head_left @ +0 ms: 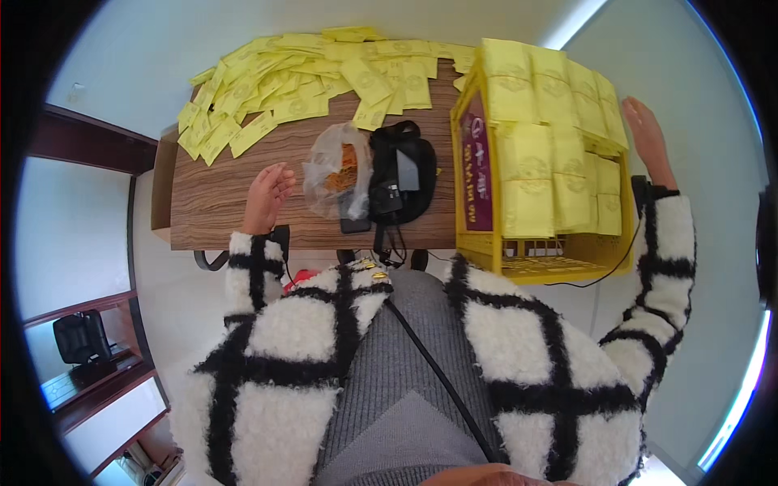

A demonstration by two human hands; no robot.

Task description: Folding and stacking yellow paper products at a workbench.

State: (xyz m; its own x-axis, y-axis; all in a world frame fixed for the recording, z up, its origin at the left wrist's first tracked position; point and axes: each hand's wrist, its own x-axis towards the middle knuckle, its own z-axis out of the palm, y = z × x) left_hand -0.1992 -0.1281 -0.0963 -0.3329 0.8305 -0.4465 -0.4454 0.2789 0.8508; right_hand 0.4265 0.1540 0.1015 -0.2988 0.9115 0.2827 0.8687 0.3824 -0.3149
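Left hand (271, 194) is over the table (211, 215) on the left, fingers half curled, holding nothing — right hand (648, 139) is just right of the yellow crate (486, 256), fingers loosely straight, looks empty too. Packet stacks (527, 158) fill most of the crate; loose yellow packets (251, 89) are heaped far left.

Yellow crate (486, 253), yellow packet bundles (527, 166) stacked inside, loose packets (279, 77) heaped leftward

The left hand (270, 194) is loosely curled, forearm pointing far; the right hand (648, 139) sits farther out, fingers extended.
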